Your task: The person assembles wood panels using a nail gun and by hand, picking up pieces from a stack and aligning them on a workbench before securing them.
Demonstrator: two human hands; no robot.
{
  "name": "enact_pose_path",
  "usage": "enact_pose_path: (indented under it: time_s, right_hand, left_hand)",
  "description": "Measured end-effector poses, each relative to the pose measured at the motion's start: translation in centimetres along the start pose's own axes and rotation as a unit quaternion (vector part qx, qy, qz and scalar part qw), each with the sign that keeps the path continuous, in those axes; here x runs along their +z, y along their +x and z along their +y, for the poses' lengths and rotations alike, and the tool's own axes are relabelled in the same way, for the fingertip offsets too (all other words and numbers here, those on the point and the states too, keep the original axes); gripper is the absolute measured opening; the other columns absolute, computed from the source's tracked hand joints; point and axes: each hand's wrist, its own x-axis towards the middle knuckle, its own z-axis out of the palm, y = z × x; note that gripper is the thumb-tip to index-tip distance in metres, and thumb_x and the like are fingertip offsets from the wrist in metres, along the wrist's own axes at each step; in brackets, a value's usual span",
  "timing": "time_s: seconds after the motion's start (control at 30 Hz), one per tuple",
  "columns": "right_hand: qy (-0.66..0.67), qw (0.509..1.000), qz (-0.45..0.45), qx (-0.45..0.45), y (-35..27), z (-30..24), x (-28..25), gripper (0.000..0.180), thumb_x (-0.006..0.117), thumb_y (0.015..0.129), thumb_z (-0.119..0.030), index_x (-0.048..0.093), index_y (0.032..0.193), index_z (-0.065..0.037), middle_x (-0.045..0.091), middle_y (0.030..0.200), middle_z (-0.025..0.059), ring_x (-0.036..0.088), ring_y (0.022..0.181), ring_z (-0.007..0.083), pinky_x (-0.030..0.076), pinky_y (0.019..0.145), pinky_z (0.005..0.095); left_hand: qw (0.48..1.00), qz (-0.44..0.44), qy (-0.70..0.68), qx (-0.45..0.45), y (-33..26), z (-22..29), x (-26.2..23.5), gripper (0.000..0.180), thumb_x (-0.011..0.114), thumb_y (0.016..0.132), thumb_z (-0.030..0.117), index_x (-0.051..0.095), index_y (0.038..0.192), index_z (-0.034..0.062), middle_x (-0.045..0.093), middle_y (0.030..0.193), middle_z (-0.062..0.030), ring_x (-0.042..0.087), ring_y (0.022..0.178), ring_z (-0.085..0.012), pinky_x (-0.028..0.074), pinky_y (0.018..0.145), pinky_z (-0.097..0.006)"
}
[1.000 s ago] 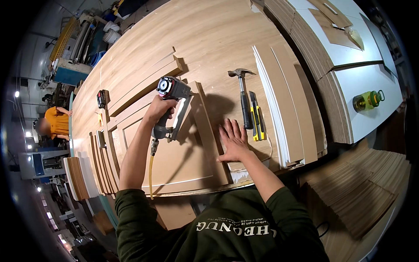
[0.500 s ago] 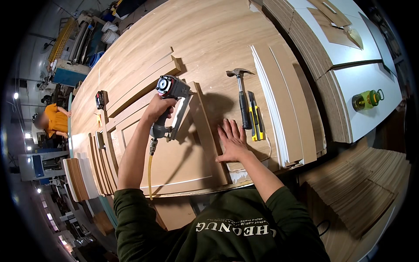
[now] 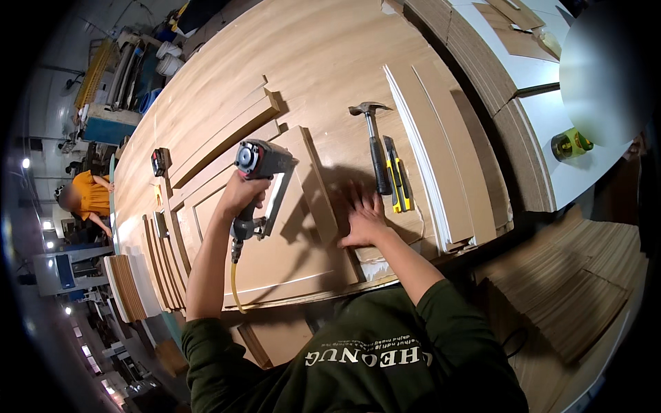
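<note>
My left hand [image 3: 242, 194] grips a grey pneumatic nail gun [image 3: 261, 180] with a yellow air hose [image 3: 235, 286], held over a wooden door panel [image 3: 275, 255] on the big workbench. My right hand [image 3: 363, 217] lies flat, fingers spread, on the wood at the panel's right side, next to a narrow wooden trim strip [image 3: 319, 180]. Just right of that hand lie a claw hammer [image 3: 374, 144] and a yellow-and-black utility knife [image 3: 398, 175].
Long veneer strips [image 3: 441, 158] lie right of the tools. More trim pieces [image 3: 227, 134] and a tape measure [image 3: 160, 162] sit farther left. A person in an orange top [image 3: 86, 196] works at far left. Stacked veneer sheets [image 3: 571, 289] lie at lower right, a yellow-green bottle [image 3: 570, 144] on a white board.
The nail gun in my left hand has shifted slightly. My right hand stays flat on the wood in about the same place.
</note>
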Motion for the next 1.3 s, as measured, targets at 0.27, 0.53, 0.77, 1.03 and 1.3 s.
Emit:
enact_pose_path:
  time_s: [0.27, 0.53, 0.77, 1.03, 1.3]
  right_hand:
    - [0.015, 0.999, 0.037, -0.011, -0.1, 0.5, 0.3, 0.135, 0.081, 0.053, -0.060, 0.002, 0.155, -0.020, -0.010, 0.160, 0.0158, -0.012, 0.147, 0.0359, -0.001, 0.115, 0.0579]
    - [0.056, 0.994, 0.069, -0.060, 0.5, -0.8, -0.4, 0.115, 0.078, 0.067, -0.055, 0.016, 0.153, -0.012, 0.004, 0.160, 0.0189, -0.002, 0.148, 0.0377, 0.002, 0.113, 0.0613]
    - [0.333, 0.881, 0.054, -0.333, -3.6, -15.9, 2.9, 0.061, 0.065, 0.088, -0.031, 0.044, 0.138, -0.004, 0.050, 0.134, 0.0092, 0.046, 0.125, 0.0250, 0.034, 0.106, 0.0350]
    - [0.760, 0.632, 0.143, -0.044, -1.0, -27.2, 8.8, 0.008, 0.059, 0.090, -0.010, 0.055, 0.097, -0.007, 0.059, 0.074, 0.0043, 0.059, 0.065, 0.0152, 0.053, 0.062, 0.0315]
    - [0.756, 0.648, 0.091, 0.028, 2.9, -37.6, 15.8, 0.009, 0.060, 0.091, -0.015, 0.056, 0.087, -0.009, 0.057, 0.070, 0.0050, 0.058, 0.064, 0.0194, 0.053, 0.065, 0.0353]
  left_hand:
    - [0.991, 0.101, 0.088, -0.010, -5.0, -5.2, 1.3, 0.018, 0.071, 0.076, 0.016, 0.064, 0.076, -0.0004, 0.059, 0.061, -0.0046, 0.057, 0.050, -0.0122, 0.049, 0.047, -0.028]
    - [0.973, 0.203, -0.108, -0.029, -16.7, -5.6, 0.9, 0.025, 0.077, 0.079, 0.021, 0.067, 0.091, 0.0011, 0.063, 0.073, -0.0036, 0.059, 0.061, -0.0092, 0.050, 0.053, -0.027]
    - [0.941, 0.315, 0.002, 0.126, -19.4, -4.9, 3.9, 0.055, 0.071, 0.080, 0.039, 0.057, 0.120, 0.0032, 0.066, 0.099, -0.0184, 0.063, 0.089, -0.0320, 0.050, 0.082, -0.043]
    - [0.857, 0.418, 0.118, 0.278, -21.0, -22.8, -2.8, 0.064, 0.072, 0.080, 0.033, 0.050, 0.137, 0.0147, 0.053, 0.125, -0.0213, 0.052, 0.112, -0.0395, 0.043, 0.095, -0.046]
    - [0.873, 0.329, 0.057, 0.355, -24.1, -34.8, -13.9, 0.066, 0.079, 0.074, 0.031, 0.055, 0.133, 0.0158, 0.049, 0.129, -0.0272, 0.054, 0.113, -0.0432, 0.049, 0.092, -0.043]
